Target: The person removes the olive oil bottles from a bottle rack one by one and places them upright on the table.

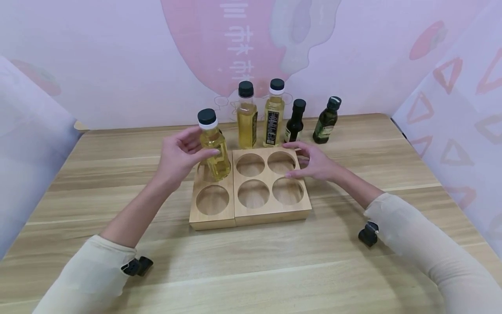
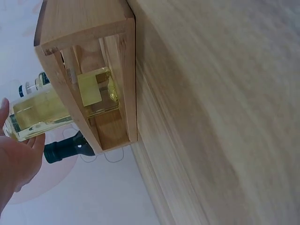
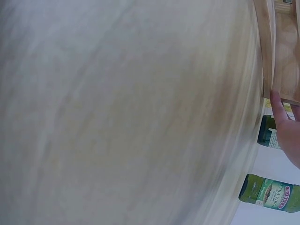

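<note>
My left hand (image 1: 178,152) grips an oil bottle (image 1: 213,152) with a black cap and white collar between thumb and fingers. The bottle tilts slightly in the back-left round hole of a wooden bottle rack (image 1: 234,192). Through the rack's open side in the left wrist view, the oil bottle's lower part (image 2: 98,91) shows inside the frame. My right hand (image 1: 313,163) holds the rack's back right corner, thumb at the right edge and fingertips at the back; its fingers (image 3: 277,108) meet the wood in the right wrist view. The rack's other holes hold no bottles.
Behind the rack stand two clear oil bottles (image 1: 247,124) (image 1: 273,120), a small dark bottle (image 1: 295,124) and a green olive oil bottle (image 1: 327,124). Beyond the rack in the left wrist view is a dark-necked bottle (image 2: 65,148). Printed sheets (image 1: 117,65) wall the table.
</note>
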### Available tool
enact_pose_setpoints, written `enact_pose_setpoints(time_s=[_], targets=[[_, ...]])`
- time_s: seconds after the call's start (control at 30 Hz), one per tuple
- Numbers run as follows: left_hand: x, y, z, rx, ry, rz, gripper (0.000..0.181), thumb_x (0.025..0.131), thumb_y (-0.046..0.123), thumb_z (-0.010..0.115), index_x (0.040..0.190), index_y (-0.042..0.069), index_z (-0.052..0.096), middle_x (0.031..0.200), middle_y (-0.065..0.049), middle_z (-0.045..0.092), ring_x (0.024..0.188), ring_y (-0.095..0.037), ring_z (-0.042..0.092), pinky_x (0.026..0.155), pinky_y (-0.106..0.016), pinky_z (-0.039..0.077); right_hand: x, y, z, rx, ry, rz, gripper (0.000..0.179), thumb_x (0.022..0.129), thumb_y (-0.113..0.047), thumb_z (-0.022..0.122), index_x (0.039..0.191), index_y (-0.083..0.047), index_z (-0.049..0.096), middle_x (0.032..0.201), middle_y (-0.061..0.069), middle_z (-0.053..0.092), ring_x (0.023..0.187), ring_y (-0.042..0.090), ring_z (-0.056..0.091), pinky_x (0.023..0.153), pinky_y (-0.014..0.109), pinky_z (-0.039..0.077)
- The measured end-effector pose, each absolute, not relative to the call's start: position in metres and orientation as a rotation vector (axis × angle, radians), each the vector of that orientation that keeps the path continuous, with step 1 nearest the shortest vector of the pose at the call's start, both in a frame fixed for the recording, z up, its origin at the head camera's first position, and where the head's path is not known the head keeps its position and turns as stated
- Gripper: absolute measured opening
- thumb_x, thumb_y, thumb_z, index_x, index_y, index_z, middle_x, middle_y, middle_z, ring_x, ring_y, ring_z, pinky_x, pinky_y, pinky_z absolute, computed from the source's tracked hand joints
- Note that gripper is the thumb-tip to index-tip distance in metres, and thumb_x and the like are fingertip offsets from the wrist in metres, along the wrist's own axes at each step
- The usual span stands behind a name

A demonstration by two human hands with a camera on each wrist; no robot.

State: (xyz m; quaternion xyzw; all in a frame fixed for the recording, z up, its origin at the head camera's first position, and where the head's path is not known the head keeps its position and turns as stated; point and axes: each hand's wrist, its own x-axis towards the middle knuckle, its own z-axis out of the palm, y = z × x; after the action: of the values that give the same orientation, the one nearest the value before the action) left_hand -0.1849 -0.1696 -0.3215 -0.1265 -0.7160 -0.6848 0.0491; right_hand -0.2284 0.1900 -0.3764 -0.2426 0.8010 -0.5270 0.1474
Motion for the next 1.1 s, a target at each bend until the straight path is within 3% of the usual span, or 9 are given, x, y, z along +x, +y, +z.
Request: enact_pose_setpoints(time_s=[0.2,0.33,0.63,0.9,1.1], targets=[[-0.1825,-0.1668,-0.3205,-0.266,-2.306,-1.976,0.063,0.082,-0.008,0.083,0.140,-0.005,0.058,0.135,-0.020,0.065,0.122,-0.021,0.067,0.103,-0.027,0.051,-0.2274,0.1903,-0.3760,-0.690,2.309,-1.510,0.082,0.082,0.001,0.083,0.153,0.003,0.041,0.159,0.019,0.037,0.142,0.043,0.043,0.119,0.053,0.035],[-0.1823,-0.1650,-0.3227,-0.272,-2.328,-1.961,0.064,0.082,-0.008,0.083,0.141,-0.005,0.058,0.136,-0.024,0.064,0.124,-0.029,0.066,0.099,-0.027,0.053,-0.2269,0.1897,-0.3752,-0.688,2.311,-1.510,0.083,0.082,0.001,0.083,0.153,0.003,0.041,0.159,0.019,0.038,0.141,0.043,0.043,0.118,0.053,0.036],[-0.1816,-0.1632,-0.3212,-0.289,-2.343,-1.914,0.061,0.084,-0.004,0.083,0.140,-0.005,0.058,0.135,-0.024,0.064,0.125,-0.030,0.065,0.101,-0.028,0.052,-0.2273,0.1905,-0.3760,-0.684,2.311,-1.510,0.082,0.082,0.000,0.084,0.153,0.001,0.042,0.158,0.019,0.038,0.142,0.042,0.043,0.118,0.052,0.036],[-0.1855,-0.1642,-0.3220,-0.291,-2.320,-1.970,0.059,0.085,-0.003,0.082,0.140,-0.004,0.059,0.130,-0.019,0.068,0.111,-0.010,0.071,0.098,-0.026,0.054,-0.2274,0.1902,-0.3756,-0.685,2.314,-1.508,0.083,0.081,0.001,0.084,0.153,0.002,0.042,0.158,0.019,0.038,0.141,0.043,0.044,0.119,0.052,0.036],[-0.1852,-0.1647,-0.3213,-0.288,-2.323,-1.979,0.059,0.085,-0.002,0.083,0.139,-0.005,0.060,0.125,-0.010,0.073,0.108,-0.005,0.070,0.098,-0.024,0.053,-0.2272,0.1897,-0.3759,-0.684,2.299,-1.522,0.082,0.081,0.002,0.083,0.152,0.003,0.042,0.157,0.020,0.039,0.141,0.044,0.044,0.119,0.052,0.036]])
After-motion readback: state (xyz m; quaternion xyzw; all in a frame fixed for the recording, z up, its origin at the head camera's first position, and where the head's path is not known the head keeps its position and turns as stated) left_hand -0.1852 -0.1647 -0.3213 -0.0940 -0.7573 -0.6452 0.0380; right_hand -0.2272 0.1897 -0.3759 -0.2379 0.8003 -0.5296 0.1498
